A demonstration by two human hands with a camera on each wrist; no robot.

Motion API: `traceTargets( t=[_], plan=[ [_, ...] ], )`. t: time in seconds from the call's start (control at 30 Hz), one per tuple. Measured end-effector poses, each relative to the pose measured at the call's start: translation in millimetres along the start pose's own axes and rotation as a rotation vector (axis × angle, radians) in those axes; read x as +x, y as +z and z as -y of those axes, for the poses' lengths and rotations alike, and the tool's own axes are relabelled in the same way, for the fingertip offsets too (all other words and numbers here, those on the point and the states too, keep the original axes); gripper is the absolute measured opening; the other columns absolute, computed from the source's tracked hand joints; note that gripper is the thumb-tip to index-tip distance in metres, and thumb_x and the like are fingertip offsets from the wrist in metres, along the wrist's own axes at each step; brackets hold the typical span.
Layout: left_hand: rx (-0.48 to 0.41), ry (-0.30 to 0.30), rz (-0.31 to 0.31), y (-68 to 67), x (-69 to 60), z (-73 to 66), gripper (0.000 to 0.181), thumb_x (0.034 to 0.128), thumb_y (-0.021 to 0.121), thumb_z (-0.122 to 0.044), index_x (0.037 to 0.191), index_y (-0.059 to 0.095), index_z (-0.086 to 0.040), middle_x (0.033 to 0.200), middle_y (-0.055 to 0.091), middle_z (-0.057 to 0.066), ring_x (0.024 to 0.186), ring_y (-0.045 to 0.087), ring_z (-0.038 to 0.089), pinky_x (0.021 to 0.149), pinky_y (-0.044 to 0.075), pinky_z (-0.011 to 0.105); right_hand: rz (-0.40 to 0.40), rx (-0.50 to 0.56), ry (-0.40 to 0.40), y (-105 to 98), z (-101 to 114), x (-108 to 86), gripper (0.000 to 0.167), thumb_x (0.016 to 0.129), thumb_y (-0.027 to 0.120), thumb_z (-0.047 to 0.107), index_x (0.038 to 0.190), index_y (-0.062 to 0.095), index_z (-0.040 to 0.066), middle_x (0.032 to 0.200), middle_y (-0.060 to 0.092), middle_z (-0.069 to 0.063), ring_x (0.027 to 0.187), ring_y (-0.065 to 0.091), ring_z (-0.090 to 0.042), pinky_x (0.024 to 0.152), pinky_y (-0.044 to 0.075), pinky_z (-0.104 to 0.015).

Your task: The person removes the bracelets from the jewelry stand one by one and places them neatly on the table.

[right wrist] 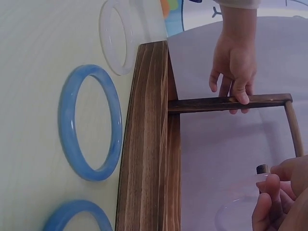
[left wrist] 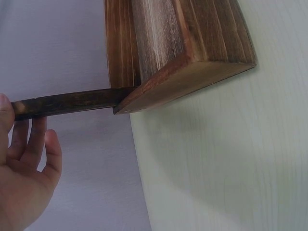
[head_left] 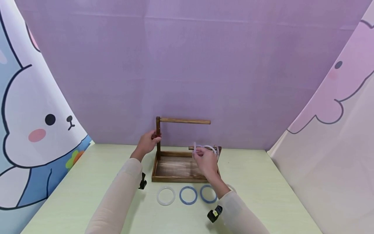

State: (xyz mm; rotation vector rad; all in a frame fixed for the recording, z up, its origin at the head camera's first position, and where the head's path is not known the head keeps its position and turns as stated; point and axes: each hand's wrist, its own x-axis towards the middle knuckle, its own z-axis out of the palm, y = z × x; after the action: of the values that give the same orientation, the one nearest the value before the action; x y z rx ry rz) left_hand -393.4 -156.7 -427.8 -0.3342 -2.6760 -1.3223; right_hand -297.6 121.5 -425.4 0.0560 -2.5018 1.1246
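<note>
The left hand [head_left: 147, 143] grips the upright post [head_left: 158, 139] of a wooden rack, thumb on one side and fingers on the other; the left wrist view shows the hand [left wrist: 29, 178] at the post [left wrist: 72, 102]. At the short lower bar [head_left: 191, 148], the right hand [head_left: 206, 162] pinches a pale translucent ring [head_left: 194, 146] near the bar's free end. A whitish ring [head_left: 211, 148] and a pinkish ring [head_left: 218, 152] hang on that bar behind the hand. In the right wrist view the right hand [right wrist: 284, 197] is beside the bar's tip [right wrist: 262, 169].
In front of the rack's tray [head_left: 181, 179] lie a clear ring [head_left: 166, 204], two blue rings [head_left: 188, 203] [head_left: 208, 201] and a pale ring [head_left: 231, 188] partly hidden by the right arm. A longer upper bar [head_left: 185, 121] extends rightward from the post. A purple backdrop [head_left: 187, 71] stands behind.
</note>
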Motion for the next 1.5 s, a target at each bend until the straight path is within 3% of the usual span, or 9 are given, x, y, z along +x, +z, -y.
traceTargets(
  t=[1.0,1.23,1.5],
  plan=[
    [0.018,0.01,0.007,-4.4,-1.4,-4.5,0.031,0.106,0.057,-0.025,0.132,0.061,-0.007,0.127,0.068,0.02,0.118,0.065,0.036,0.101,0.051,0.054,-0.007,0.012,-0.069,9.5,9.8,-1.3,0.015,0.088,0.079,0.019,0.102,0.08,0.014,0.087,0.08,-0.003,0.079,0.077,-0.02,0.064,0.056,-0.032],
    [0.007,0.011,0.008,-5.3,-4.3,-4.3,0.032,0.1061,0.057,-0.023,0.132,0.061,-0.004,0.128,0.067,0.02,0.12,0.064,0.037,0.102,0.05,0.054,0.007,0.035,-0.058,13.7,13.1,-2.7,0.015,0.087,0.079,0.019,0.102,0.08,0.016,0.087,0.08,-0.002,0.08,0.077,-0.02,0.07,0.059,-0.038],
    [0.014,-0.003,0.013,-5.3,-5.3,-5.0,0.031,0.1067,0.055,-0.024,0.131,0.06,-0.004,0.129,0.066,0.02,0.121,0.063,0.037,0.102,0.05,0.054,0.012,0.056,-0.106,13.4,14.6,-5.6,0.014,0.087,0.079,0.016,0.101,0.08,0.013,0.086,0.08,-0.003,0.078,0.077,-0.02,0.073,0.06,-0.04]
  ],
)
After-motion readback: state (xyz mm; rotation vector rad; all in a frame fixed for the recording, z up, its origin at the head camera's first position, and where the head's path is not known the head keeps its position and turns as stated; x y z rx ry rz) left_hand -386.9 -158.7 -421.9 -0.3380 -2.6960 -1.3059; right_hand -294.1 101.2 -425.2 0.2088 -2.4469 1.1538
